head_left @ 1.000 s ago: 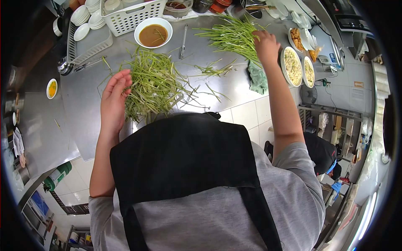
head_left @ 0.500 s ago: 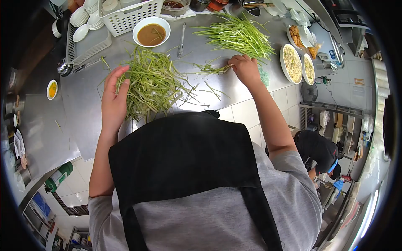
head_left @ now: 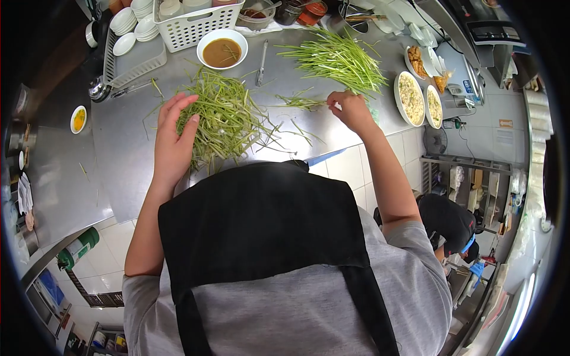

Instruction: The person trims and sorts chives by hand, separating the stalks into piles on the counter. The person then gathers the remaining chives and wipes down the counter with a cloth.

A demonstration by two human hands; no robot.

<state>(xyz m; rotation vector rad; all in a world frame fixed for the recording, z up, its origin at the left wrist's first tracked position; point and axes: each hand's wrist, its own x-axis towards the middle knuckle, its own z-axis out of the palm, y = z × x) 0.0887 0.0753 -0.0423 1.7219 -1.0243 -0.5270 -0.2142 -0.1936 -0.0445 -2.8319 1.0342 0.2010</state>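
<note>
A loose, tangled heap of trimmed green stalks (head_left: 222,118), which look like chives or thin scallions, lies on the steel table in front of my body. My left hand (head_left: 176,132) rests against the heap's left side, fingers extended and thumb apart. To the right, my right hand (head_left: 353,113) has its fingers curled, with thumb and forefinger pinched at the end of a small bunch of stalks (head_left: 300,102) on the table. Just beyond that hand lies a neater pile of long green stalks (head_left: 338,62). Stray bits are scattered between heap and bunch.
Behind the heap stand a bowl of brown liquid (head_left: 222,50), a slim metal utensil (head_left: 262,62) and a white basket (head_left: 199,26). Oval dishes of food (head_left: 411,98) line the right edge. A small yellow-filled dish (head_left: 78,120) sits left. A co-worker (head_left: 446,222) bends over at right.
The view has shifted slightly, so the table things appear a little to the right. My left hand stays by the heap; my right hand remains at the small bunch, its fingers slightly more curled.
</note>
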